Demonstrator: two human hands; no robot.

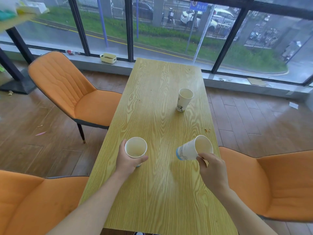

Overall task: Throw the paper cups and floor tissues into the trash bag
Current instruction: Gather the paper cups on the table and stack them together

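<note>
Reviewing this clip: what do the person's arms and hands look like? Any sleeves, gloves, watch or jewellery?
Both forearms are bare up to the bottom edge of the frame, with no sleeve in view. The left hand and right hand are ungloved. No watch, bracelet or ring shows on the visible sides.

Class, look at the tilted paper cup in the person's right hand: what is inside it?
The tilted cup, held at its rim by the right hand, shows a bare, pale inner wall; no liquid or litter shows. Its bottom is not visible from this angle, so a small residue cannot be ruled out.
</note>
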